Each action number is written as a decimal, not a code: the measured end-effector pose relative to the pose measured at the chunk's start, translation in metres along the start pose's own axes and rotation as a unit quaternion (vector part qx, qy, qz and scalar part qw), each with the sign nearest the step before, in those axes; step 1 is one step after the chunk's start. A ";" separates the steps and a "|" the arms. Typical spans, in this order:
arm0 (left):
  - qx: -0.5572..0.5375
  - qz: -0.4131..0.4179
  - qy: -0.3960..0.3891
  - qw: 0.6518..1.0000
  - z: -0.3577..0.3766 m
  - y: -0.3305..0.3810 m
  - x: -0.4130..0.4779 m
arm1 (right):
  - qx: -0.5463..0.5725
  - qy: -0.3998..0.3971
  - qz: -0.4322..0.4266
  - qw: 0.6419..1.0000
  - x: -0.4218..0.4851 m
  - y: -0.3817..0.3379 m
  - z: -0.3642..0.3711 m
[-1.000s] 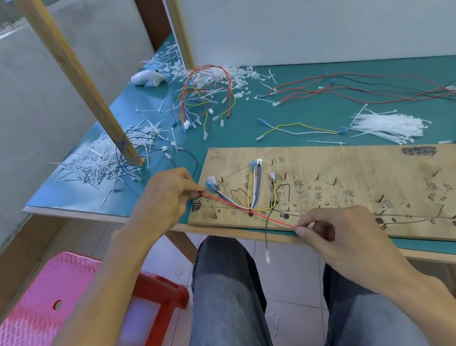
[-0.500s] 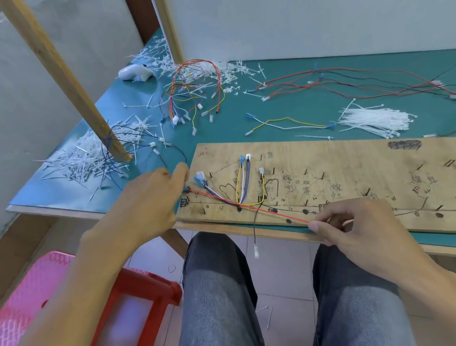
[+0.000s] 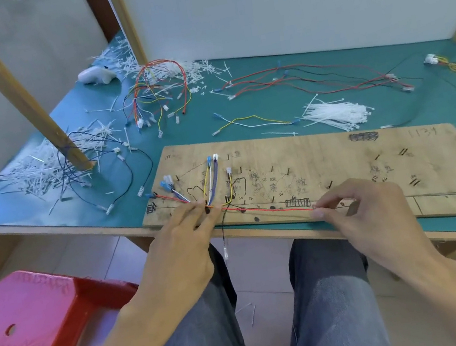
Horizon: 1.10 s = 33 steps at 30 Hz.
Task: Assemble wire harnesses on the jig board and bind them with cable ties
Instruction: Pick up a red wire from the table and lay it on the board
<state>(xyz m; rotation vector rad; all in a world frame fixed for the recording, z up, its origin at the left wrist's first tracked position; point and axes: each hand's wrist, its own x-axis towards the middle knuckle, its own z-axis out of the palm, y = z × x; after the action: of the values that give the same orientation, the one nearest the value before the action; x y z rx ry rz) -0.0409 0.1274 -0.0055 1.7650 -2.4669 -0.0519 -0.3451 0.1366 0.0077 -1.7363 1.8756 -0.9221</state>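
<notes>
Plywood jig board (image 3: 340,166), scribbled with black marks, lies along front edge of green-topped bench (image 3: 268,99). Thin red wire (image 3: 269,208) runs taut along board's front edge to right hand (image 3: 360,211); that grip clamped on wire, thumb against forefinger. Left hand (image 3: 180,253) fingertips on junction of yellow, white and blue wires (image 3: 210,184) near board's left end; grip pinching or only pressing, cannot tell. Thin black wire (image 3: 223,234) dangles over bench front edge. Bundle of white cable ties (image 3: 334,114) just behind board. Red plastic stool (image 3: 36,334) on floor below bench's front left corner.

The jig board (image 3: 340,166) bears handwritten "1134" near its far right corner (other scrawls are illegible).
</notes>
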 end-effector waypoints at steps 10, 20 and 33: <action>-0.025 -0.030 0.011 0.999 0.004 0.006 0.002 | -0.087 0.053 0.008 0.995 0.025 0.021 -0.022; -0.003 -0.028 0.014 1.000 0.001 0.010 0.002 | -0.223 -0.023 -0.025 0.974 0.008 0.019 -0.019; 0.042 0.046 0.033 0.998 -0.011 0.046 -0.001 | -0.298 -0.024 -0.030 0.954 -0.011 0.003 -0.021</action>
<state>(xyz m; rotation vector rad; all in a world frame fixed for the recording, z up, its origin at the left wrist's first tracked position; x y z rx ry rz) -0.0827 0.1434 0.0099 1.6535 -2.5348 0.1176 -0.3604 0.1516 0.0190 -2.1298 2.2290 -0.3305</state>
